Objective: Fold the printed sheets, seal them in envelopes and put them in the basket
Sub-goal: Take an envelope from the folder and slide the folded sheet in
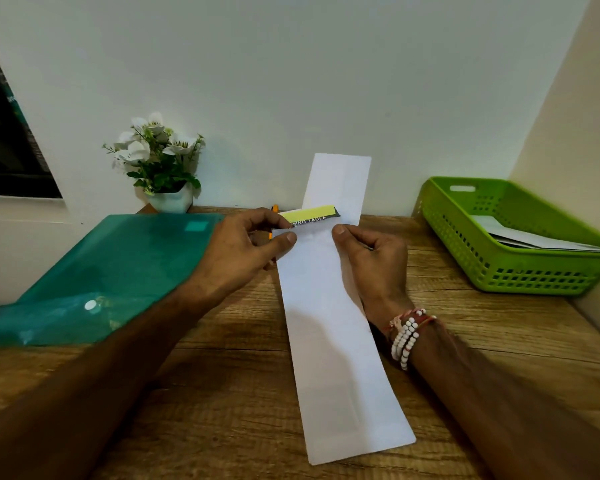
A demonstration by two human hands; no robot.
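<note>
Long white envelope (329, 323) flat on table (222, 375), long axis running straight away from body, open flap at far end. Folded sheet (309, 214) poking from its mouth, pinched by left hand (243, 247); right hand (371, 258) pinching the mouth's right edge. Basket (499, 268) well right of right hand, folder (118, 265) just left of left hand.

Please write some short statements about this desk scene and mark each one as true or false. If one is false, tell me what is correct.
1. The folded sheet sticks partly out of the envelope. True.
2. The green basket is empty. False: white papers lie in it.
3. The left hand and the right hand both grip the envelope near its mouth. True.
4. The teal folder lies to the right of the envelope. False: it lies to the left.
5. The flower pot stands inside the basket. False: it stands behind the folder, far from the basket.
</note>
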